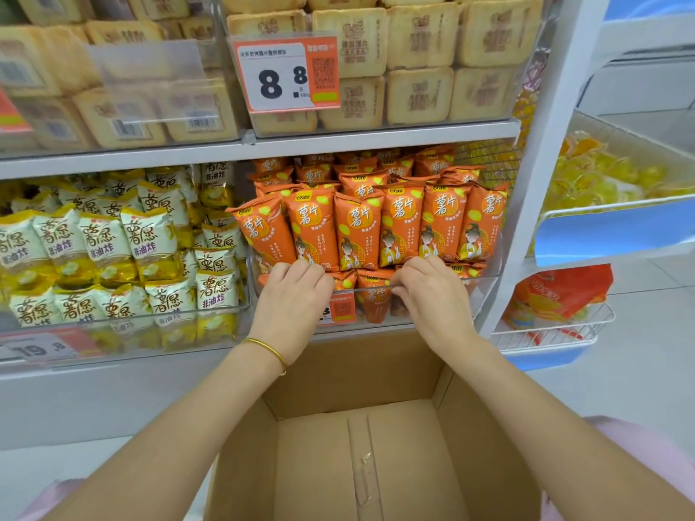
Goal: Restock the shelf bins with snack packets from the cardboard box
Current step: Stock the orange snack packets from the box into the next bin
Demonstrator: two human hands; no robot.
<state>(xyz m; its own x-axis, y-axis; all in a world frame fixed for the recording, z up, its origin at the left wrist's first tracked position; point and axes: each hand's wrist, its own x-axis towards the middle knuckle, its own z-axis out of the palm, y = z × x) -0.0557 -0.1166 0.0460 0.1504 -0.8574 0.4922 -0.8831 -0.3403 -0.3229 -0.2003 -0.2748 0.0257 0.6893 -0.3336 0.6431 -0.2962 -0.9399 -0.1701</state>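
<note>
A clear plastic shelf bin (485, 291) on the middle shelf is packed with orange snack packets (357, 231), the front row standing upright. My left hand (291, 295) rests on the bin's front rim, fingers curled against the bottoms of the upright packets. At the rim to the right, my right hand (428, 291) has its fingertips pinched on the bin's edge by the lower packets. The open cardboard box (319, 464) stands below my arms, and its brown floor shows with no packets on it.
Another clear bin of yellow-and-white packets (113, 250) sits left. Bins of beige biscuit packs (413, 54) with an 8.8 price tag (287, 75) fill the shelf above. Right of a white upright (541, 174), wire baskets hold yellow sweets (601, 174) and an orange bag (560, 295).
</note>
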